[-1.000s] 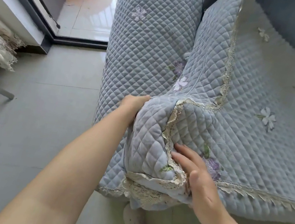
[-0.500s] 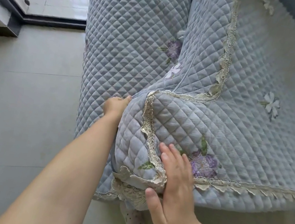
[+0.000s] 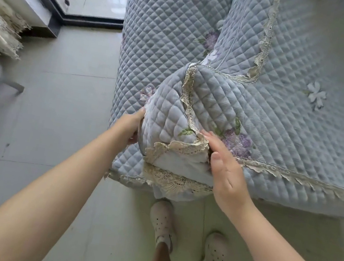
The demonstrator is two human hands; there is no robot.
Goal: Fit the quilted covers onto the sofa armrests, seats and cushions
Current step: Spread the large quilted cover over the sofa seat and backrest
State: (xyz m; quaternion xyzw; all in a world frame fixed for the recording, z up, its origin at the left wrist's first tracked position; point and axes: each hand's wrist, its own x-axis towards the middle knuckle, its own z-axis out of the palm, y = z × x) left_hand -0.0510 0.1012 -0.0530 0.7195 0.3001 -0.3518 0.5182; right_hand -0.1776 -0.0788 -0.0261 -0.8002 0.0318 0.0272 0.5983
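Quilted seat cover (image 3: pixel 282 126), soft, floppy and light by its look, bunches between both hands: left hand (image 3: pixel 131 126) grips the corner fold, right hand (image 3: pixel 226 169) lies open on its lace edge (image 3: pixel 184 148); best gripped by that padded corner

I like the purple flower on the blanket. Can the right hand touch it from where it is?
Probably yes. The right hand lies flat on the quilted cover, and the purple flower sits right beside its fingers with nothing in between.
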